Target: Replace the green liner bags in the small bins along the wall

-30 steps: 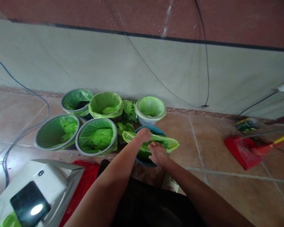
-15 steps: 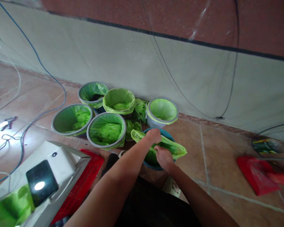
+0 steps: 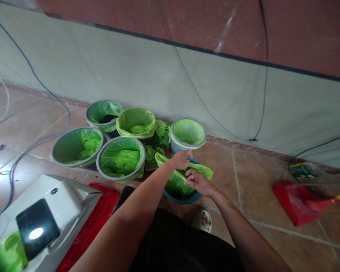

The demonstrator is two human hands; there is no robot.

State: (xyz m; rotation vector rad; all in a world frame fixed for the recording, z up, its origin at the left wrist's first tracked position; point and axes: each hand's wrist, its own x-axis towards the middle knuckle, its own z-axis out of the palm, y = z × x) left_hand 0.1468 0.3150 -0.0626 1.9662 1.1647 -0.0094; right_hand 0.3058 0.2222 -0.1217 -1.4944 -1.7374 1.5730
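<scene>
A blue bin (image 3: pixel 197 198) stands on the tiled floor in front of me, with a green plastic bag (image 3: pixel 177 182) in it. My left hand (image 3: pixel 182 159) is closed on the bag near the bin's far rim. Just right of it, my right hand (image 3: pixel 195 179) pinches the bag's edge over the bin's opening. Part of the bag spreads out to the right beyond my fingers. Close behind the blue bin is a grey bin (image 3: pixel 175 145) lined with green plastic.
Several lined bins, one a grey-rimmed bin (image 3: pixel 98 166), stand at the left. A white machine (image 3: pixel 66 200) with a phone (image 3: pixel 37 229) and a red crate (image 3: pixel 102 202) are at the lower left. A red dustpan (image 3: pixel 294 204) lies at the right.
The view has shifted a little. The bag over the blue bin has been drawn lower and flatter, showing more of the green inside. My hands stay over the bin, with the right fingers looser.
</scene>
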